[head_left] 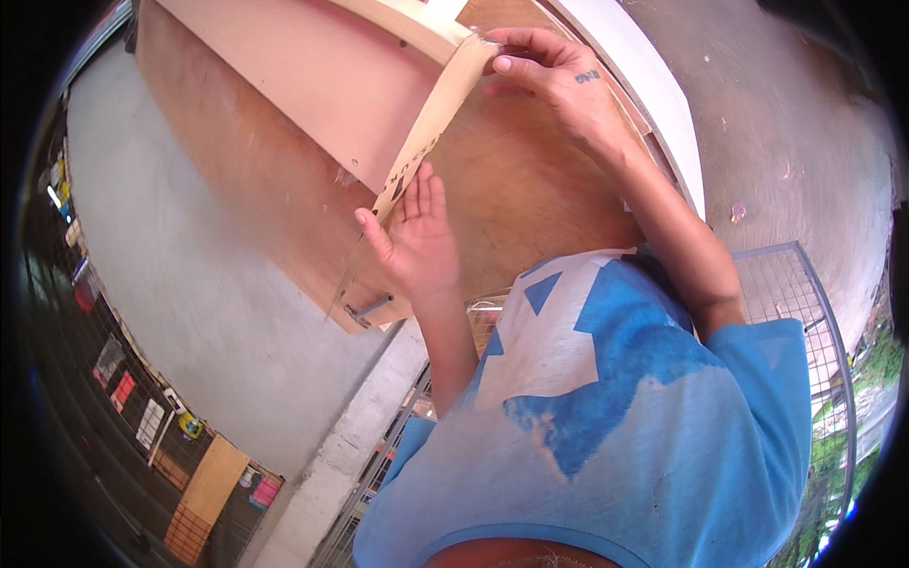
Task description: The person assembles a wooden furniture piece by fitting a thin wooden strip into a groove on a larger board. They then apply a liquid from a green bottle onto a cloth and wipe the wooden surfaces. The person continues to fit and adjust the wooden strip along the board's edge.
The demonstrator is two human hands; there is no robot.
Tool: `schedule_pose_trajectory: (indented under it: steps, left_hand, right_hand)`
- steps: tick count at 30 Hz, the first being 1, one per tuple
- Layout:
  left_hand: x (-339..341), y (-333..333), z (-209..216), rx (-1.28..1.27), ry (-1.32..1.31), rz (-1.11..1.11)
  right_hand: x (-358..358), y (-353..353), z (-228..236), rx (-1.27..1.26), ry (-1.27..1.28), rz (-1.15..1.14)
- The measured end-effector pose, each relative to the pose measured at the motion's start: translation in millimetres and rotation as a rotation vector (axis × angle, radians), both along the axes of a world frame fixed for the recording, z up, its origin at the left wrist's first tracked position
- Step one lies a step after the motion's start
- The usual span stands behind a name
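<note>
- Strip: a pale strip [431, 118] with dark print runs diagonally from upper centre toward the centre left of the frame. Its material cannot be determined.
- Right hand [561, 83]: located at upper centre-right; thumb and index finger pinch the strip's upper end.
- Left hand [418, 235]: located left of centre; palm exposed, fingers extended, thumb spread apart from them. Fingertips lie at the strip's printed section; firm contact cannot be confirmed.
- Brown wooden panel [540, 180]: lies behind both hands, across upper centre.
- Pink panel [303, 85]: upper left of centre, left of the strip.
- Pale wooden bar [412, 26]: top centre, meeting the strip's upper end.
- Blue-and-white shirt [653, 407]: worn by the person, lower centre to lower right.
</note>
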State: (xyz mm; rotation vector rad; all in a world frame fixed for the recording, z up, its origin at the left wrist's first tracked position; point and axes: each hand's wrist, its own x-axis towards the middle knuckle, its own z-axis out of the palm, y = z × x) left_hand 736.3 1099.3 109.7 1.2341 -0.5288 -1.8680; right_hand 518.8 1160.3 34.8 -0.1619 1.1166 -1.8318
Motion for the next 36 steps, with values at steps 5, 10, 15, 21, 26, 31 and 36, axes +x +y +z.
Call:
schedule_pose_trajectory:
  steps: [5,10,15,21,26,31,36]
  left_hand:
    - [-3,2,1,-0.037,-0.020,-0.007]
    - [-3,1,1,-0.045,-0.036,-0.018]
    - [-1,0,1,-0.038,-0.053,0.010]
    - [-3,2,2,-0.055,-0.061,-0.033]
    - [-1,3,1,-0.074,-0.074,-0.034]
    - [0,1,-2,-0.072,-0.079,-0.051]
    - [-4,2,0,-0.066,-0.110,-0.018]
  right_hand:
    - [3,-3,-4,-0.108,-0.221,0.004]
    - [12,-14,-22,-0.235,-0.364,0.168]
    - [29,-21,-21,-0.315,-0.520,0.132]
    - [30,-18,-15,-0.272,-0.533,0.107]
    - [30,-19,-13,-0.268,-0.512,0.108]
    - [30,-19,-21,-0.259,-0.391,0.115]
    - [31,-18,3,0.029,-0.148,-0.271]
